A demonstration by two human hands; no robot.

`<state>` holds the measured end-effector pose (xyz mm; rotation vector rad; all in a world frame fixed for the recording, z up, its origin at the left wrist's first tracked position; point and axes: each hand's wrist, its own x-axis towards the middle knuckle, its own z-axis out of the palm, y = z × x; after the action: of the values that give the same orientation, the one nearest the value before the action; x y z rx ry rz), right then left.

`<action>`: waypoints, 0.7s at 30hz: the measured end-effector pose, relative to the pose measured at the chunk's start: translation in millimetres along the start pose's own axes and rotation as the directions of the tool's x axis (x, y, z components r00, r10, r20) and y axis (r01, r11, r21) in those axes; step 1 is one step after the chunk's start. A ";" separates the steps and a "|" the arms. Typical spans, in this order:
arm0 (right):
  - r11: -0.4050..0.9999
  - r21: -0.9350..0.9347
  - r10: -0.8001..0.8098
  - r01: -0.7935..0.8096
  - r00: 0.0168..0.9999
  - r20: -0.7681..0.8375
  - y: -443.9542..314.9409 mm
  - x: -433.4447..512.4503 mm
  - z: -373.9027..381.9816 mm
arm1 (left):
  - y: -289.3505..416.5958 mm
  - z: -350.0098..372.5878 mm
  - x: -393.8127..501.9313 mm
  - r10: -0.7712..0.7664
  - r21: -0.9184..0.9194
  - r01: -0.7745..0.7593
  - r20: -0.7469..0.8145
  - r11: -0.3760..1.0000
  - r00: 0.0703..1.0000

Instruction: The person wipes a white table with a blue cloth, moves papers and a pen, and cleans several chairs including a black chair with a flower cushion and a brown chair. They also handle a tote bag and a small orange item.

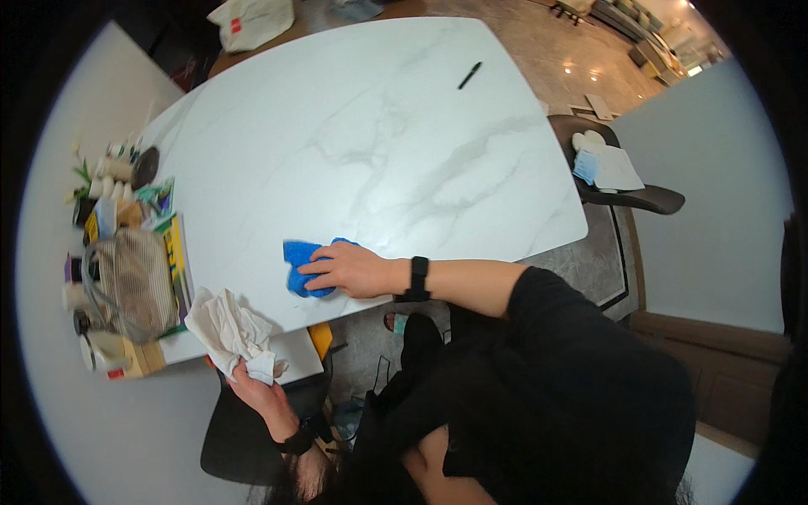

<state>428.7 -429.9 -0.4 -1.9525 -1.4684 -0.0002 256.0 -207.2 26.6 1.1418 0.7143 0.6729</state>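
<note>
My right hand (pixel 354 271) lies over a bunched blue cloth (pixel 298 254) on the white marble-patterned tabletop (pixel 379 139), close to the near edge. Its fingers curl over the cloth, and part of the fabric is hidden under the palm. At the table's near left corner, my left hand (pixel 257 388) grips a crumpled white cloth (pixel 230 328) from below. That cloth hangs in loose folds beside the edge. Both wrists wear black bands.
Along the left wall stand a striped bag (pixel 137 284), bottles and boxes. A black pen (pixel 469 76) rests near the far right. Dark chairs stand at right (pixel 637 197) and lower left (pixel 252 435); the right one holds papers. A white bag (pixel 252 25) sits beyond the far edge.
</note>
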 end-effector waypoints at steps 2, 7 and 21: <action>0.994 -0.096 0.050 -0.051 0.999 -0.010 28.9 -22.3 -4.0 | -3.3 16.3 -4.4 -0.056 0.033 0.057 -0.004 0.998 0.998; 0.839 -0.143 0.418 -0.524 0.791 -0.446 130.2 -119.4 -52.8 | -21.5 47.2 4.6 -0.201 0.059 0.196 0.103 0.979 0.974; 0.958 -0.078 0.288 -0.277 0.922 0.259 91.7 -283.9 -177.8 | -76.6 190.3 -62.9 -0.148 0.311 0.105 0.117 0.945 0.982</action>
<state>472.4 -773.9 -21.1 -2.2515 -1.3424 0.3812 376.9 -383.8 11.2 1.3970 0.7818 0.3768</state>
